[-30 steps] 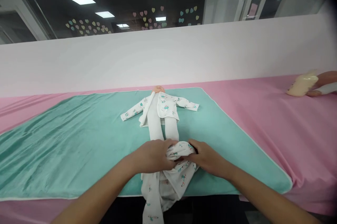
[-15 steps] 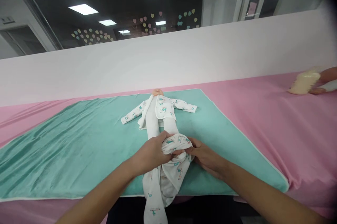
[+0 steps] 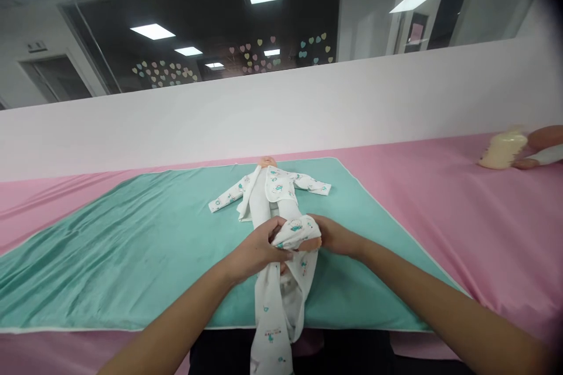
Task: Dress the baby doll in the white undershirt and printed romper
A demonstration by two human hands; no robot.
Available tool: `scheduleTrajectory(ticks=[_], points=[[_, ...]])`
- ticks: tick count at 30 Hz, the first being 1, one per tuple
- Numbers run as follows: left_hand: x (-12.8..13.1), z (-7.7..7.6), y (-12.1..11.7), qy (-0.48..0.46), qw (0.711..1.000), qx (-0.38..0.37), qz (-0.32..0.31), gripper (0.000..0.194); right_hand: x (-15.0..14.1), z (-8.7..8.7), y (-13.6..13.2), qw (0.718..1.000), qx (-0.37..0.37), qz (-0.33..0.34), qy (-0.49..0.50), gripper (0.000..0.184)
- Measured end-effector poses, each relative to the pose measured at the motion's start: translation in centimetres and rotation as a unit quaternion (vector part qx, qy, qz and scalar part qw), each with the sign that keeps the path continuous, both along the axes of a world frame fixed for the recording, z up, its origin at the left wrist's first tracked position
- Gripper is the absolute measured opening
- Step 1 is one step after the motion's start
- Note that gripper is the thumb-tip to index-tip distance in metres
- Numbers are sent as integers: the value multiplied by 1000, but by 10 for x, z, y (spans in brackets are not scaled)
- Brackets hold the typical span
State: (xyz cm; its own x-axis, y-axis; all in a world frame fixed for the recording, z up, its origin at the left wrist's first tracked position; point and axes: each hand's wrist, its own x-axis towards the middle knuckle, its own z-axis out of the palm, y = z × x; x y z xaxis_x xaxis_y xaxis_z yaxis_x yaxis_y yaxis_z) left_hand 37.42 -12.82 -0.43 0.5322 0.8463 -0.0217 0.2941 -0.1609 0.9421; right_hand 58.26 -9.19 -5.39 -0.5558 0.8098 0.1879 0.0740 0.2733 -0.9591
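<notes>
A baby doll [image 3: 267,161] lies on its back on a green blanket, its head end farthest from me. It wears a white printed baby jacket [image 3: 281,184], spread with both sleeves out, and plain white covers its legs. White printed baby pants [image 3: 271,319] are bunched at the near end of one leg, the other pant leg trailing over the blanket's front edge. My left hand [image 3: 259,250] grips the bunched cloth from the left, thumb on top. My right hand [image 3: 338,236] closes on it from the right, fingers partly hidden. Something skin-coloured, perhaps a doll foot, shows under the cloth.
The green blanket [image 3: 176,252] is spread over a pink cloth [image 3: 440,199]. A pale yellowish bottle [image 3: 504,149] stands at the far right beside skin-coloured limbs, whether a doll's or a person's I cannot tell. A white low wall [image 3: 220,122] with glass above runs behind.
My right hand has shifted up slightly around the bunched cloth, and more skin colour shows beneath its edge. The trailing pant leg sits further right in the picture; the view has tilted up a little.
</notes>
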Motion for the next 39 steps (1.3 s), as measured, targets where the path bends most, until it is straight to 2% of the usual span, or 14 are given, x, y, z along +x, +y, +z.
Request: scheduleTrajectory(ticks=[3,6,10,11,13,16,19,24,27,29,31,34,37,39], points=[[-8,2,15,-5,1000,6,-15,31,2,-9,9,998,-52,-13,31,33],[-13,1,35,9,999,31,13,25,0,-21,9,990,-118,2,75,44],[-9,5,58,7,996,51,67,26,2,-27,14,972,-204,4,119,41],[-7,7,62,-6,997,42,64,26,4,-26,19,967,-227,16,117,40],[-6,9,70,-35,999,1,13,24,10,-21,33,964,-250,57,70,37],[-15,7,83,-61,988,-88,-108,27,19,-15,59,970,-214,106,-39,31],[-31,-4,97,-95,969,-160,-161,34,22,-20,78,981,-172,89,-23,27],[-45,-26,116,-183,942,-221,-173,30,20,-37,80,971,-208,101,58,20],[-48,-38,119,-236,926,-239,-175,30,20,-36,80,962,-241,96,90,24],[-49,-42,116,-258,918,-239,-185,29,19,-32,81,963,-241,54,111,27],[-49,-43,111,-246,923,-228,-189,23,16,-29,82,971,-212,-6,106,28],[-46,-38,106,-187,936,-231,-187,26,8,-28,81,989,-123,-81,30,22],[-44,-32,106,-129,937,-261,-190,36,4,-30,80,993,-33,-105,-40,14],[-46,-31,104,-113,942,-262,-174,33,4,-32,81,993,-4,-104,-54,11]])
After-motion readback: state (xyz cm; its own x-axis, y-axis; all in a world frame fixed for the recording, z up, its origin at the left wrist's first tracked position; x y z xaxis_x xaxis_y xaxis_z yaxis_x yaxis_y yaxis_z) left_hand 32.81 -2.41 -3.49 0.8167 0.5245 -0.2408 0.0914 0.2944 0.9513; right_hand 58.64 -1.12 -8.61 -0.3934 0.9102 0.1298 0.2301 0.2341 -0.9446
